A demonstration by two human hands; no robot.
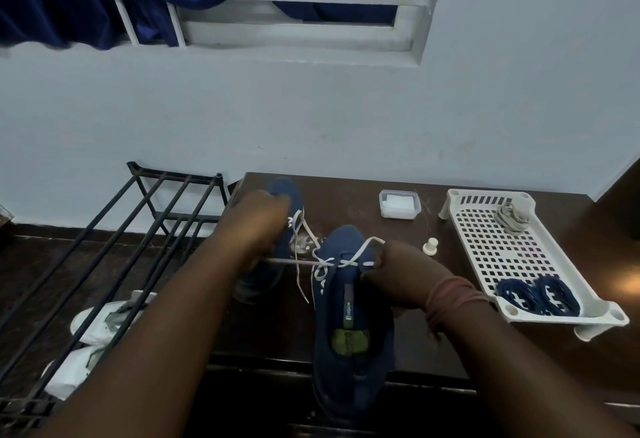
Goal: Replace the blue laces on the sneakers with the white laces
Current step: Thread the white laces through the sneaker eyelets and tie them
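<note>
Two blue sneakers stand on the dark table. The near sneaker (353, 333) points away from me and carries a white lace (341, 261) threaded through its upper eyelets. My right hand (394, 273) pinches one end of that lace beside the tongue. My left hand (254, 226) is blurred and holds the other end, pulled out taut to the left. It hides most of the far sneaker (285, 191), which also shows white lace hanging loose. Two coiled blue laces (538, 293) lie in the white tray.
The white perforated tray (485, 240) at the right also holds a bundle of pale laces (512, 217). A small lidded plastic box (399, 204) and a white knob (430, 245) stand behind the sneakers. A black metal rack (114, 247) stands left, white shoes (91, 330) under it.
</note>
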